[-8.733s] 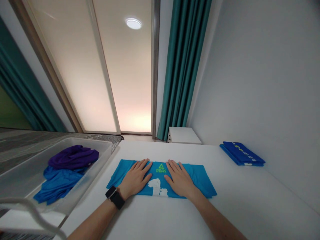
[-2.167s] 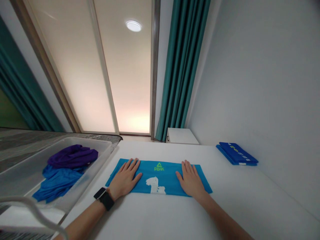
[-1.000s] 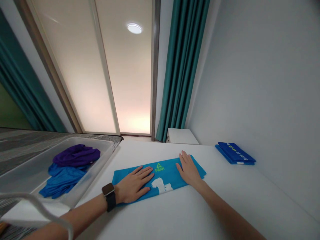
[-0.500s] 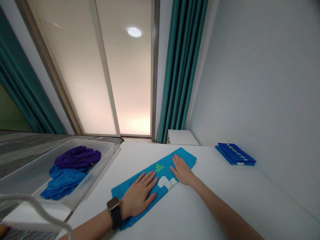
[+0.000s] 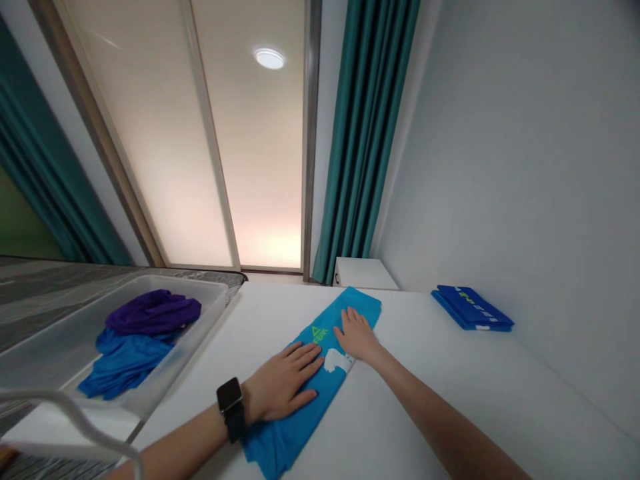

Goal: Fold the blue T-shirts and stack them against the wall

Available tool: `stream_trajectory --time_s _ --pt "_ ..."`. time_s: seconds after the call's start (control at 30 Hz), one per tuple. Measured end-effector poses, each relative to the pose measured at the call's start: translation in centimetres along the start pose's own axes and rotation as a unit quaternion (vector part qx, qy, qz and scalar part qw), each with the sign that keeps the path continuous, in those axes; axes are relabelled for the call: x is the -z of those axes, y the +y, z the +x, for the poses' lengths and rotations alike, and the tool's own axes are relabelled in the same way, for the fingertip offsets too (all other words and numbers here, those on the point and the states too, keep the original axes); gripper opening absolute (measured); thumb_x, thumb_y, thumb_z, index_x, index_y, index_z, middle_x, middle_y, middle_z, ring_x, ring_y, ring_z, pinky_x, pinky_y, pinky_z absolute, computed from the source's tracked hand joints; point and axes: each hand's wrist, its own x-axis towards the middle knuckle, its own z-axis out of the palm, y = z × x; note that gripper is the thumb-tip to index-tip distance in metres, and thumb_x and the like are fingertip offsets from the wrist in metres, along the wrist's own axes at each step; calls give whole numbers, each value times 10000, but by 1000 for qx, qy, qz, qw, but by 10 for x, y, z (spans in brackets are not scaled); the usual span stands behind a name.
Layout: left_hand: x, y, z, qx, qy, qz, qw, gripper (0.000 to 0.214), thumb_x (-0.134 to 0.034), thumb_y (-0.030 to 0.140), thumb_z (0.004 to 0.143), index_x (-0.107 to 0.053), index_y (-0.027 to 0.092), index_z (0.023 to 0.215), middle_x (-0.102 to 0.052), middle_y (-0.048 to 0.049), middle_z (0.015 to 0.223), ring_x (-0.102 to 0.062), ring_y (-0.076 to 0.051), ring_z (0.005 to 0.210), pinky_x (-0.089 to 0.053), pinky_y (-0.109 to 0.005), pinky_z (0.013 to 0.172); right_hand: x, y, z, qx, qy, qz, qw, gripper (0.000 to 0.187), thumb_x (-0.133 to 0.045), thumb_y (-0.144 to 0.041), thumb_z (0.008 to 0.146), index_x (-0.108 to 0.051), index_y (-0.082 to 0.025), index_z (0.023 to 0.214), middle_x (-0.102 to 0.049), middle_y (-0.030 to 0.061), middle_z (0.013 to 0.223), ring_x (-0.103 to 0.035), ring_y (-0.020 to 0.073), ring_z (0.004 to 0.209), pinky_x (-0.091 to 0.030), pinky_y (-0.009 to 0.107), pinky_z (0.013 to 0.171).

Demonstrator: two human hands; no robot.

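A light blue shirt [image 5: 313, 417], folded into a long strip, lies slantwise on the white table [image 5: 400, 413]. It bears a green triangle logo and a white print. My left hand [image 5: 283, 383], with a black watch [image 5: 231, 407] at the wrist, rests flat on the strip's near half, fingers stretched out. Higher up, my right hand [image 5: 356, 335] lies flat on the cloth near its far end. Part of the shirt is hidden under both hands.
At the left stands a translucent plastic bin [image 5: 215, 300] holding a purple garment [image 5: 153, 312] and a blue garment [image 5: 133, 360]. A folded dark blue garment [image 5: 473, 307] lies by the wall at the right. A grey cable [image 5: 75, 413] curves across the lower left.
The strip has turned on the table: its far end has moved left and its near end right, so it now points more away from me. Both hands have stayed on it.
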Motion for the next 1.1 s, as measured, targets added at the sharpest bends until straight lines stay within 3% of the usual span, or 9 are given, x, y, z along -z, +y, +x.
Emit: stream_trajectory --time_s 0.1,0.23,0.43,0.6,0.77,0.87,1.0,1.1 --pt "-4 2 -2 16 -2 27 1000 580 -352 478 995 -323 207 1507 -356 -97 1545 -341 -274 1414 -239 -450 1174 -5 -25 -2 -58 7 7 998 728 -255 -496 960 -304 8 1482 -243 261 1547 -200 374 1442 -170 541 1129" --pt "-28 29 6 90 20 68 993 585 -291 462 1004 -371 133 1481 -390 -161 1515 -348 -330 1403 -262 -519 1143 -10 -38 5 -53 25 14 998 765 -211 -531 965 -280 26 1485 -209 275 1553 -149 392 1450 -78 566 1135" --pt "-69 68 50 199 92 72 973 611 -308 418 974 -374 76 1477 -435 -247 1458 -351 -429 1377 -282 -675 1057 -15 -24 22 39 34 7 999 762 -165 -569 964 -238 -52 1519 -159 208 1582 -99 337 1471 -47 552 1150" --pt "-78 86 81 262 72 48 961 607 -347 356 952 -429 -13 1426 -470 -327 1392 -359 -485 1350 -290 -724 1006 -12 -12 30 109 17 -2 994 765 -181 -571 969 -223 -42 1521 -150 203 1584 -86 309 1476 -57 513 1169" --pt "-69 74 71 216 74 48 972 646 -343 471 959 -426 54 1445 -468 -281 1419 -387 -459 1343 -331 -681 1003 -10 -9 31 130 19 -6 991 767 -164 -573 974 -223 -37 1519 -137 203 1584 -81 303 1477 -54 504 1173" --pt "-57 57 55 153 59 53 985 682 -345 556 951 -401 116 1469 -448 -208 1463 -406 -378 1358 -329 -572 1076 -9 -8 33 140 16 -4 990 772 -170 -582 970 -224 -44 1521 -138 193 1585 -70 292 1479 -51 498 1176" --pt "-43 40 35 108 54 38 992 665 -288 568 979 -357 151 1493 -374 -139 1526 -336 -296 1415 -265 -468 1152 -5 -7 38 159 5 1 987 786 -214 -601 959 -208 -57 1527 -130 176 1590 -70 279 1481 -53 484 1181" --pt "-42 41 25 101 55 29 993 650 -282 545 994 -294 160 1518 -314 -117 1558 -267 -283 1447 -229 -457 1175 -1 -6 38 166 2 5 986 781 -244 -590 959 -211 -53 1525 -132 176 1591 -75 273 1481 -58 466 1183"
